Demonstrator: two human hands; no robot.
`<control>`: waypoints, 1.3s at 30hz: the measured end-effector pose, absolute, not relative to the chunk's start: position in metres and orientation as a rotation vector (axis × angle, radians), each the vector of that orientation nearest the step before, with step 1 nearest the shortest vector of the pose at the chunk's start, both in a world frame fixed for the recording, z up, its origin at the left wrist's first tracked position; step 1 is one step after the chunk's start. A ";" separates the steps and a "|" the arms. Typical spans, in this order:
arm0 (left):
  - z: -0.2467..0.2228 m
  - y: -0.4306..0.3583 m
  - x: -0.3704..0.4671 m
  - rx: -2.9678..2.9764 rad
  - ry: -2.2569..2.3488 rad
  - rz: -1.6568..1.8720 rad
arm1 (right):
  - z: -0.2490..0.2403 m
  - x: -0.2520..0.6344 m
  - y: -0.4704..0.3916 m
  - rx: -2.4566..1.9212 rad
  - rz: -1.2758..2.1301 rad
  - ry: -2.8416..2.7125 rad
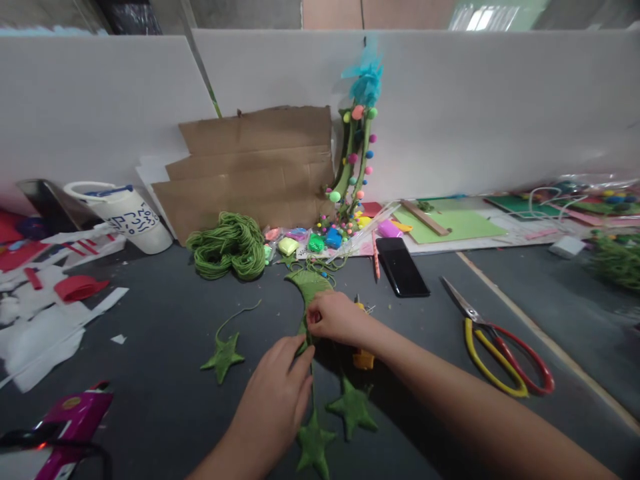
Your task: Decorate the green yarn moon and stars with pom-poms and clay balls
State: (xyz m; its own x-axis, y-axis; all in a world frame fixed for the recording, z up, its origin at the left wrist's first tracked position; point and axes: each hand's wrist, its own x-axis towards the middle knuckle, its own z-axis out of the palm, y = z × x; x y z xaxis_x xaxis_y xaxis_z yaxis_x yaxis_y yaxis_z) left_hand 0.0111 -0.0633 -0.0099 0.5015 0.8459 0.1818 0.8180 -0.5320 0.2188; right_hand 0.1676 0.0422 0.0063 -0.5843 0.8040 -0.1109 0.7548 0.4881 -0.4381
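Note:
A curved green yarn-wrapped piece (311, 285) lies in the middle of the dark table. My left hand (277, 390) pinches its lower part between thumb and fingers. Just above, my right hand (340, 317) has its fingertips pressed together at the piece's right side; what they hold is hidden. Below my hands, a green star (315, 443) hangs from a strand running up to the curved piece. To its right is another star (353, 407), also with a strand. A third star (223, 358) with a loose yarn tail lies apart on the left.
Scissors (477, 320) with red and yellow handles lie at right, near a black phone (403, 267). A yellow cutter (363, 360) sits beneath my right forearm. Green yarn (227, 247), cardboard (260, 180) and a white cup (133, 220) stand behind. A magenta glue gun (75, 427) is at lower left.

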 end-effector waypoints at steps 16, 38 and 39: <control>-0.013 -0.058 0.014 2.572 1.467 0.318 | 0.013 0.158 0.035 -1.303 0.421 -2.769; 0.004 -0.045 0.001 2.554 1.262 0.110 | 0.014 0.153 0.067 -1.377 0.522 -2.806; 0.005 -0.044 0.000 2.548 1.250 0.102 | 0.014 0.153 0.067 -1.377 0.533 -2.802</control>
